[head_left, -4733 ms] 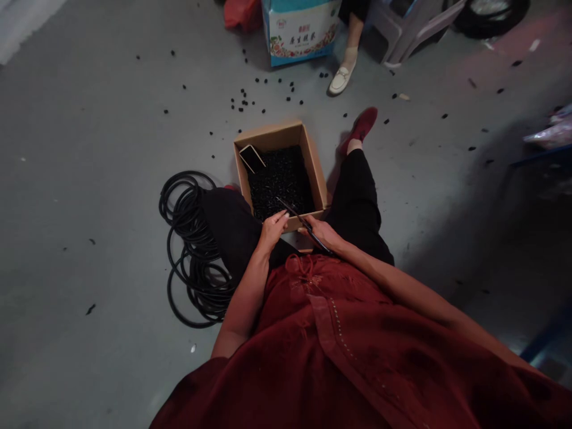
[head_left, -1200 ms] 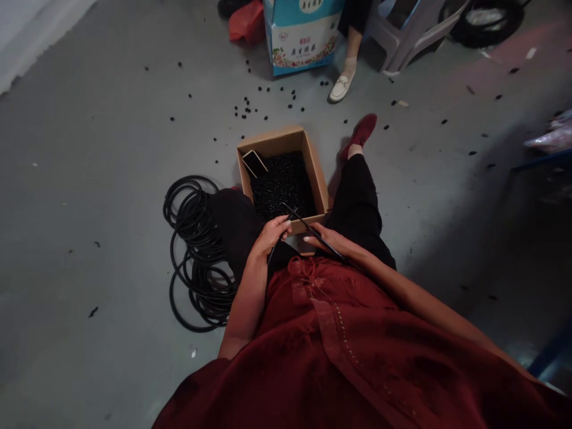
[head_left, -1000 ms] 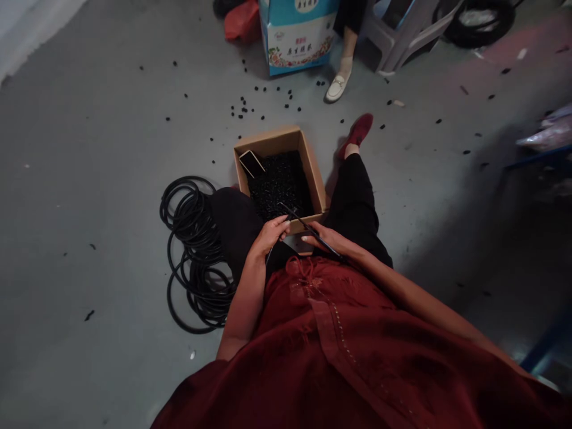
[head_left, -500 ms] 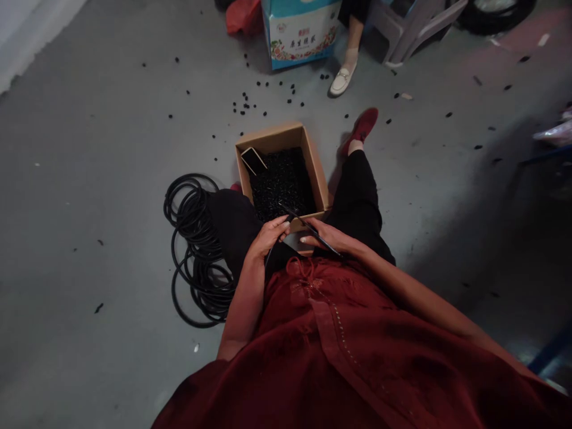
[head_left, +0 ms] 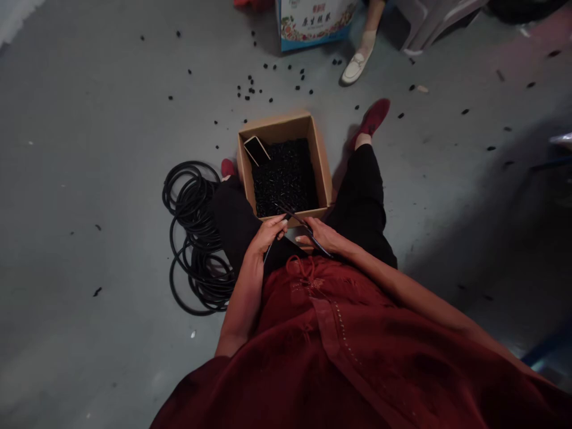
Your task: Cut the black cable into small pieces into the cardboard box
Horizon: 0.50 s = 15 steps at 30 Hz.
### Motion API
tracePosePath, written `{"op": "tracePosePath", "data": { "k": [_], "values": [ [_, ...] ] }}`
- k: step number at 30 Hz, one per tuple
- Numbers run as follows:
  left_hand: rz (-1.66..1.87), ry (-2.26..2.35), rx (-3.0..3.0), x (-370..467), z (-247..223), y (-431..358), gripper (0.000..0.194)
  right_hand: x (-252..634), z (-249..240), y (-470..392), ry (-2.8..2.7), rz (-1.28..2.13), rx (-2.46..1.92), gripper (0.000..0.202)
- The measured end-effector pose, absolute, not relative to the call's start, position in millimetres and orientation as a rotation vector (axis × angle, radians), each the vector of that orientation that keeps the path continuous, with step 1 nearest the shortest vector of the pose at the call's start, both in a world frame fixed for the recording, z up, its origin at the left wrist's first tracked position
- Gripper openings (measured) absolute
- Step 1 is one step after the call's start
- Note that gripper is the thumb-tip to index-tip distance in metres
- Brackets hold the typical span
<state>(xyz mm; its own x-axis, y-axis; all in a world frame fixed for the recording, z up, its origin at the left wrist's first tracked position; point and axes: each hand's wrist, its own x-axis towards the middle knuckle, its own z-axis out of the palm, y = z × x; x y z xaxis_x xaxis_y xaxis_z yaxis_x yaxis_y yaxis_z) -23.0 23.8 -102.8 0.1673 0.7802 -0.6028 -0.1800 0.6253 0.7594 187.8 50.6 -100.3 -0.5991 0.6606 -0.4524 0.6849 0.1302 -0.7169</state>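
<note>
I sit on the floor with an open cardboard box (head_left: 322, 162) between my legs, filled with small black pieces (head_left: 286, 177). My right hand (head_left: 322, 235) grips long black scissors (head_left: 295, 217) whose blades reach over the box's near edge. My left hand (head_left: 267, 233) pinches the end of a thin black tube (head_left: 267, 256) right at the blades. The tube runs down past my wrist; a coil of the same black tubing (head_left: 194, 238) lies on the floor at my left.
A small tan card (head_left: 256, 149) leans in the box's far left corner. Black bits are scattered over the grey floor (head_left: 111, 119). Another person's foot in a white shoe (head_left: 354, 67) rests by a printed carton (head_left: 315, 21) at the top.
The view has tilted down a little, so box and hands sit slightly higher and to the right. The scissors' blades have drawn closer over the tube end. My hands stay at the box's near edge.
</note>
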Motion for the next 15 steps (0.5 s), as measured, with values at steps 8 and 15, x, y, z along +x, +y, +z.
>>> {"op": "tracePosePath", "data": {
  "k": [8,15],
  "values": [
    [0.746,1.287,0.665,-23,-116,20,0.057,183,-109,49,2.338,-1.362,1.438,0.04],
    [0.756,1.301,0.56,-22,-125,20,0.051,175,-118,53,2.285,-1.331,1.454,0.033]
  ]
}}
